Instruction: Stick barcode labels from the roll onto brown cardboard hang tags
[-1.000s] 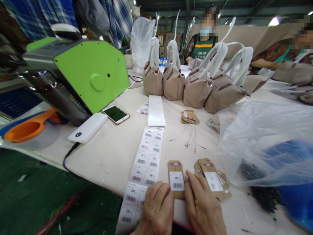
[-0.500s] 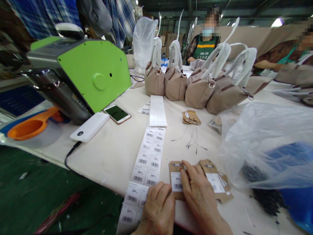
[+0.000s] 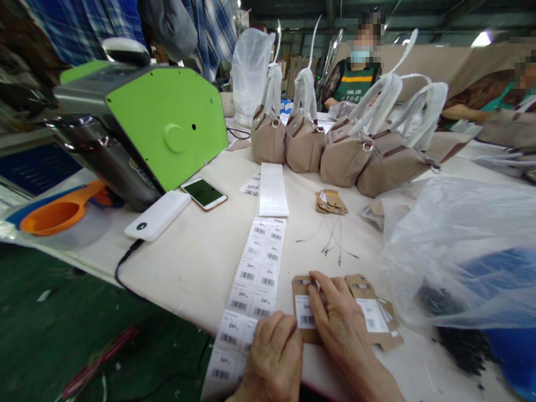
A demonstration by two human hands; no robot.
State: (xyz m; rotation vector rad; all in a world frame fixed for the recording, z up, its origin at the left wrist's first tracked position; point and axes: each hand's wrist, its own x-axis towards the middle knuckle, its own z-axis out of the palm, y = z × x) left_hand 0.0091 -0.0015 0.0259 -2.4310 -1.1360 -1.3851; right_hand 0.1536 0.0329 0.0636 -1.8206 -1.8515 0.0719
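Observation:
My right hand [image 3: 345, 321] lies over a brown cardboard hang tag [image 3: 309, 336], its fingers stretched and pressed on the tag's upper part. The tag bears a white price sticker with a barcode. My left hand [image 3: 274, 357] is curled closed at the lower left edge of that tag, and what its fingertips pinch, if anything, is hidden. A strip of barcode stickers [image 3: 251, 279] runs under and beside the left hand, its lower end partly covered. Right of my right hand lies a pile of stickered cardboard tags [image 3: 371, 315].
Several beige handbags [image 3: 304, 145] stand at the back. Nearer are a small stack of tags with strings [image 3: 331, 201], a phone [image 3: 205, 193], a white power bank [image 3: 158, 215], a green machine [image 3: 167, 117] and an orange scoop [image 3: 54, 216]. Clear plastic [image 3: 435, 240] covers the right side. Co-workers sit beyond.
The whole view has shifted slightly to the right. Both hands keep nearly the same places at the tag.

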